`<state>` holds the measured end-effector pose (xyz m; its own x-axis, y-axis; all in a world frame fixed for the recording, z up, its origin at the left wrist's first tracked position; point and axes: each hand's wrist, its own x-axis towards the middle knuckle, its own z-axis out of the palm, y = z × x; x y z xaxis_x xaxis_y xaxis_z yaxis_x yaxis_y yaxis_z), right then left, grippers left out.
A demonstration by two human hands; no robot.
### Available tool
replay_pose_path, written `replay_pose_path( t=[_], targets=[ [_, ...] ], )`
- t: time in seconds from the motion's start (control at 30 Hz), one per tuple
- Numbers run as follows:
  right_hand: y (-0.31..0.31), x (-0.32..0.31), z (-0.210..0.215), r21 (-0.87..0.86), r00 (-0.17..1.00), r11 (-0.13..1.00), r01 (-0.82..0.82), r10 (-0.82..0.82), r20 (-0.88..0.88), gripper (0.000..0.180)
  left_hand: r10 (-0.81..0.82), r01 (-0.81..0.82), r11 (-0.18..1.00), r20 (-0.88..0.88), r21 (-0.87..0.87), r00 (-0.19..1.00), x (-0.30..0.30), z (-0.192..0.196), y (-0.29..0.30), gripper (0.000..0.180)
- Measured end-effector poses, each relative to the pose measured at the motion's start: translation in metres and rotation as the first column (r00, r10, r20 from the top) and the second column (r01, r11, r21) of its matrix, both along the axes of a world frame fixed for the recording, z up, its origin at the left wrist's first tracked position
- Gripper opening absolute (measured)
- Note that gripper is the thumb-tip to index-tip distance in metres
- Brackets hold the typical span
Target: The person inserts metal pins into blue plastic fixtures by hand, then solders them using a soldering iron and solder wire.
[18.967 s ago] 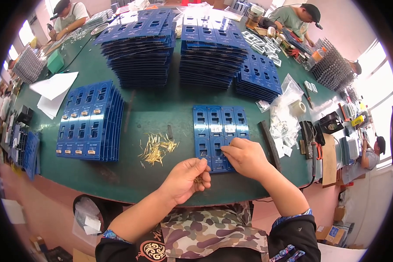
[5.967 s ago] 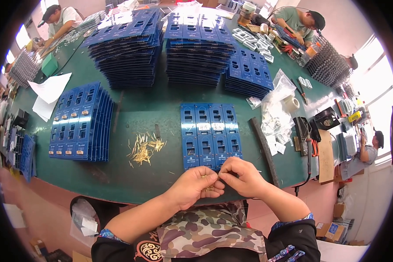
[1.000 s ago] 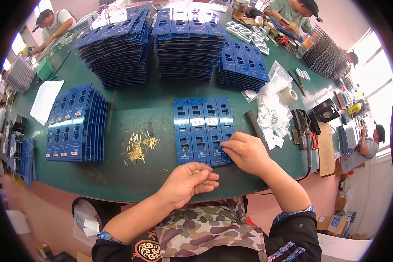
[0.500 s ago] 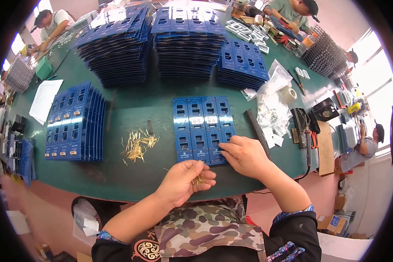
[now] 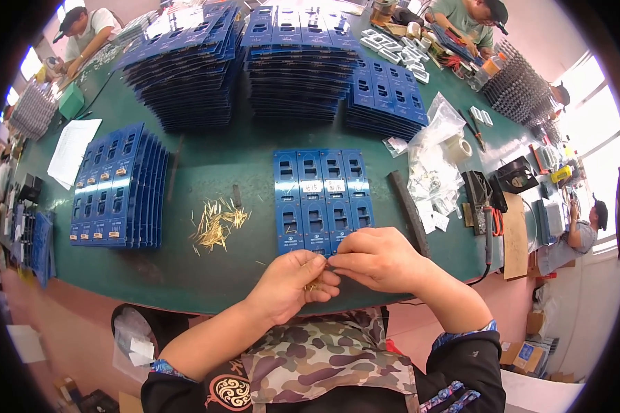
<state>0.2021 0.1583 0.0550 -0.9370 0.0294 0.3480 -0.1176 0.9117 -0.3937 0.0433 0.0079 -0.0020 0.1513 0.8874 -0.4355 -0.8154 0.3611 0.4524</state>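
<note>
My left hand (image 5: 286, 283) cups brass pins (image 5: 313, 285); my right hand (image 5: 380, 259) pinches at its fingertips, on a pin or nothing, I can't tell. Best draw singly, leaving the blue board (image 5: 315, 208), just beyond both, flat.

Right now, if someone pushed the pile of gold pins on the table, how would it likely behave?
The pile of gold pins would probably scatter rather than shift as one, since they lie loose and crisscrossed. Each is likely light, being so thin. Being straight and slender, some may roll on the table.
</note>
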Motion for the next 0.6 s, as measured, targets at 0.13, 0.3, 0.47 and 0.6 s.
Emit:
replay_pose_path(
  t=[0.13,0.3,0.47,0.6],
  targets=[
    [-0.003,-0.004,-0.005,-0.039,0.999,0.999,0.022,-0.024,-0.034,0.014,-0.006,0.007,1.0,0.008,-0.02,1.0,0.001,0.002,0.003,0.024],
    [-0.012,-0.001,-0.014,-0.138,0.991,0.982,0.129,-0.133,-0.024,0.009,-0.016,0.016,1.0,-0.003,-0.007,1.0,0.005,-0.003,0.005,0.026],
    [0.011,0.0,-0.019,-0.345,0.946,0.891,0.295,-0.324,-0.027,0.004,-0.056,0.052,0.997,-0.102,-0.049,0.993,0.008,0.005,0.006,0.031],
    [0.035,-0.004,-0.015,-0.308,0.864,0.808,0.502,-0.452,0.223,0.011,-0.042,0.031,0.993,-0.094,-0.117,0.995,0.005,0.012,0.007,0.028]
  ],
)
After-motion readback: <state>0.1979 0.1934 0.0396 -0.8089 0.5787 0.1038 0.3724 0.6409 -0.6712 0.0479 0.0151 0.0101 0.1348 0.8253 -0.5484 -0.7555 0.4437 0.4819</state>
